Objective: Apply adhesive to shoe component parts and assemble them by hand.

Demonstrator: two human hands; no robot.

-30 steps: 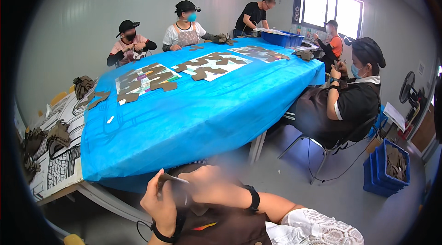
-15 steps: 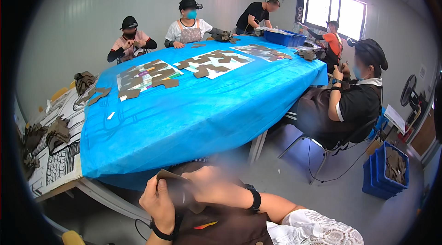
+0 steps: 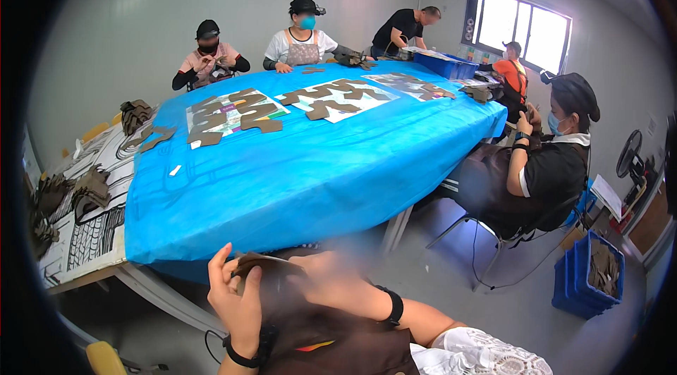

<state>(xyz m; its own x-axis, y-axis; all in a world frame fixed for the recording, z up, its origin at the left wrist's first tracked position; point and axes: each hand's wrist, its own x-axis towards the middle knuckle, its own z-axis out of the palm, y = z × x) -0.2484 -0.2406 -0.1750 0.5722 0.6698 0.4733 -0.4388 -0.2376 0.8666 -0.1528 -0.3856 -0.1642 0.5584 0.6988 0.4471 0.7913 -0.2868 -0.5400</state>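
Close to my body, below the near edge of the blue-covered table, my left hand (image 3: 236, 296) pinches a flat brown cut piece (image 3: 266, 261), which looks like fabric or thin leather. Its thumb is on the near side and some fingers are raised. My right hand (image 3: 326, 280) grips the other side of the same piece, its fingers partly hidden and hazed by a blurry patch. The piece is tilted, and its lower part blends into my dark brown apron (image 3: 338, 350).
Printed sheets with brown cut pieces (image 3: 328, 108) lie across the blue table cover (image 3: 282, 185). More brown stacks (image 3: 92, 190) rest on the left table. Several people sit or stand around. Blue crates (image 3: 589, 276) hold brown pieces on the right floor. A yellow chair back (image 3: 106, 359) is lower left.
The view has shifted slightly. My left hand's fingers have lifted and spread a little, and the brown piece has tipped flatter between my hands. At the window, the orange-clothed person's arm has lowered.
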